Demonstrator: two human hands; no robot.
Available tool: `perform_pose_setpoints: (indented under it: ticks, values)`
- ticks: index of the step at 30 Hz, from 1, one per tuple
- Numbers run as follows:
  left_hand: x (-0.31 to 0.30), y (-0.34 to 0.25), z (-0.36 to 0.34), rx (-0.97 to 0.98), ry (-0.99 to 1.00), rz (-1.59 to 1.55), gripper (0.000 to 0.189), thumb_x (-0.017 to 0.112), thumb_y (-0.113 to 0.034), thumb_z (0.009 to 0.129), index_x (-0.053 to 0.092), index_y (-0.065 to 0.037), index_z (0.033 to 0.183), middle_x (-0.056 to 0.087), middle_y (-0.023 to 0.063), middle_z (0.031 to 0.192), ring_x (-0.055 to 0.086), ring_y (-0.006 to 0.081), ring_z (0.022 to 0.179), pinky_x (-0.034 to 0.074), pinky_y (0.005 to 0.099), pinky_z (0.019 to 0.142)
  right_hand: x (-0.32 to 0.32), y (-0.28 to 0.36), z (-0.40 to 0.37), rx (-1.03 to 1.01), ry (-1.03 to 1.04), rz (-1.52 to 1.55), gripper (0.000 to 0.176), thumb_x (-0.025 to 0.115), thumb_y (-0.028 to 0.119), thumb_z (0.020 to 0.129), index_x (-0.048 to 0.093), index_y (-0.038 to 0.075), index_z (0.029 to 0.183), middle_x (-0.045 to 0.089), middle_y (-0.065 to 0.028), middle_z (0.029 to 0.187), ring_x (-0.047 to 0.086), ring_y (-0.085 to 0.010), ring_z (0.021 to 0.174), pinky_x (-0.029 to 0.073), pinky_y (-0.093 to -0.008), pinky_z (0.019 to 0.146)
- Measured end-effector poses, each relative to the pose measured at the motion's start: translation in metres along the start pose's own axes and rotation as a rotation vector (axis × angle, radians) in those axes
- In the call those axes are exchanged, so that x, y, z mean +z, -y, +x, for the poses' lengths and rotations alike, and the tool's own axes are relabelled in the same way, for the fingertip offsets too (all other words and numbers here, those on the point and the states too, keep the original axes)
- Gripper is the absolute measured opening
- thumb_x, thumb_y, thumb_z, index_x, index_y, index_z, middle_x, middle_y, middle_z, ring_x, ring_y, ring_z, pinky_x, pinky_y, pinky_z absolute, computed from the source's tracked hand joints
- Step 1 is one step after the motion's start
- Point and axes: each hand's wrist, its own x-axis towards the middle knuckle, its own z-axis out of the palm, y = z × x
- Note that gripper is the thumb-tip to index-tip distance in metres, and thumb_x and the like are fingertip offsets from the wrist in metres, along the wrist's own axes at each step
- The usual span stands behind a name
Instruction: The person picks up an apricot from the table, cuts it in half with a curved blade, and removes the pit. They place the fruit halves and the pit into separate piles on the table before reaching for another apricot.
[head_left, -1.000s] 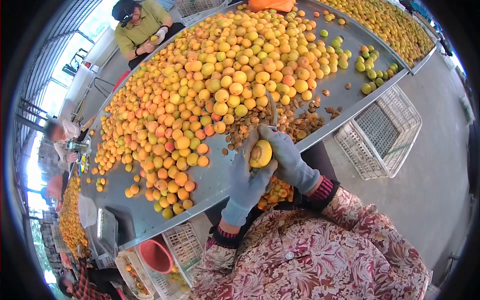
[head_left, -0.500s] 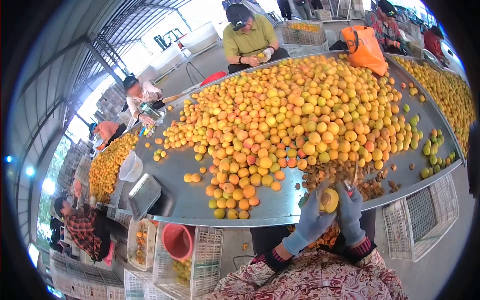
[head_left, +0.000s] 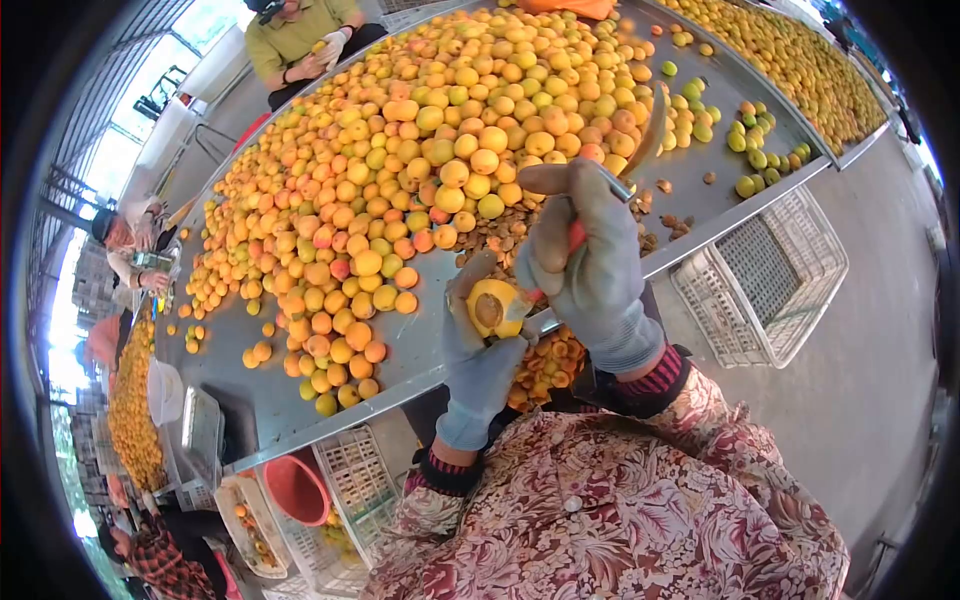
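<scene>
My left hand [head_left: 470, 365], in a grey-blue glove, is closed around a cut apricot [head_left: 495, 308] with its brown pit showing in the yellow flesh. Close beside it, my gloved right hand [head_left: 597, 275] grips a curved knife [head_left: 652, 135] by its red handle, the blade pointing up and away from the fruit. A large heap of apricots [head_left: 400, 150] lies on the metal table [head_left: 425, 345] in front of me. Loose brown pits [head_left: 497, 230] are scattered at the heap's near edge. Below my hands, opened apricot pieces [head_left: 548, 368] are gathered; their container is mostly hidden.
A white plastic crate [head_left: 765, 275] stands on the floor to the right. At lower left are a red bucket [head_left: 297, 487] and another crate [head_left: 357, 468]. Greenish apricots [head_left: 760, 150] lie at the table's right end. Several people sit around the tables.
The view has swung to the right and down. My right hand has risen with the knife, its blade now lifted apart from the apricot, which stays in my left hand.
</scene>
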Motion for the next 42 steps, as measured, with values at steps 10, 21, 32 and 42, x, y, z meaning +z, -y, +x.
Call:
perform_pose_setpoints:
  ticks: [10,21,32,42]
  values:
    - [0.010,0.000,0.001,0.008,-0.016,0.007,0.062,0.050,0.010,0.066,0.036,-0.001,0.125,0.051,0.0098,0.103,0.056,0.0174,0.082,0.049,0.0278,0.070,0.012,-0.005,-0.003,0.023,-0.186,-0.261,0.028,0.047,0.022,0.092,0.060,-0.002,0.092,0.044,0.0006,0.049,0.041,-0.0063,0.040,0.033,-0.0199,0.039]
    - [0.012,0.046,0.020,0.171,-0.349,0.617,0.061,0.065,-0.010,0.064,0.042,0.000,0.119,0.050,0.0175,0.110,0.049,0.0312,0.105,0.038,0.0371,0.091,-0.007,-0.043,0.013,-0.059,-0.422,-0.100,0.017,0.060,0.019,0.086,0.061,0.004,0.092,0.044,0.0060,0.059,0.038,-0.0020,0.043,0.029,-0.0195,0.038]
    - [0.022,0.012,0.022,-0.234,-0.213,0.177,0.053,0.064,-0.006,0.072,0.037,-0.002,0.117,0.050,0.0137,0.101,0.055,0.0201,0.091,0.047,0.0276,0.071,-0.028,-0.042,0.039,0.068,-0.373,0.179,0.030,0.048,0.027,0.091,0.060,0.000,0.087,0.039,0.0004,0.049,0.032,-0.0082,0.036,0.026,-0.0247,0.033]
    - [0.009,0.025,0.032,-0.131,-0.219,0.372,0.050,0.072,-0.011,0.068,0.044,-0.003,0.108,0.055,0.0071,0.087,0.057,0.0123,0.074,0.048,0.0240,0.061,-0.022,-0.052,0.036,-0.056,-0.159,-0.228,0.019,0.059,0.021,0.086,0.062,0.003,0.093,0.042,0.0046,0.053,0.036,-0.0052,0.041,0.029,-0.0217,0.038]
